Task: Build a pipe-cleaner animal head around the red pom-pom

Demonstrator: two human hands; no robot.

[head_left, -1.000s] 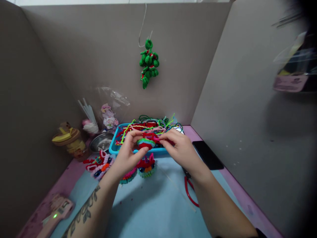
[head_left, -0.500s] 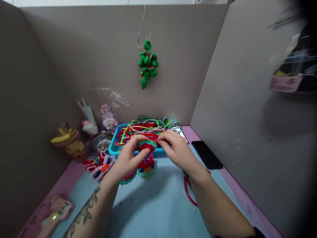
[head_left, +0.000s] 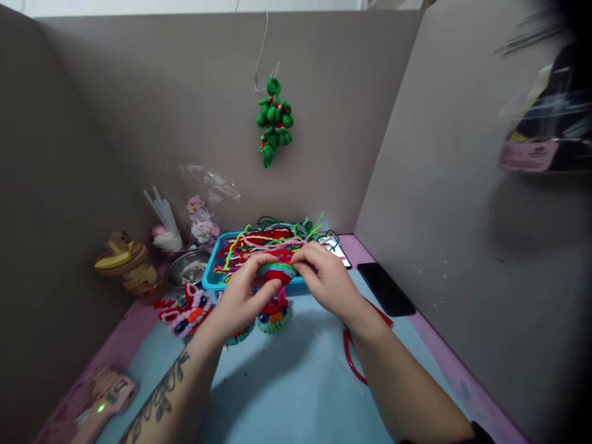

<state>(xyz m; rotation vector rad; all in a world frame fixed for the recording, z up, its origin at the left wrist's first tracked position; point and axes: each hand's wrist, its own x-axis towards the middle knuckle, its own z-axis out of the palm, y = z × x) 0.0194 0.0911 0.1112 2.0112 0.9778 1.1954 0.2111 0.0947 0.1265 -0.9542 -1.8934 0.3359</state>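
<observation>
Pinching striped pipe-cleaner piece (head_left: 276, 272), left hand (head_left: 240, 297) and right hand (head_left: 326, 281) clamped, underside hidden

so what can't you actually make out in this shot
Head view, the only one:
striped coiled piece: partly covered by the fingers of the left hand and right hand
red-handled tool: its head is hidden under the right forearm
bag at upper right: blurred, label unreadable

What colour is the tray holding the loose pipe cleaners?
The tray is turquoise blue, seen best along its left rim in the head view.
</observation>
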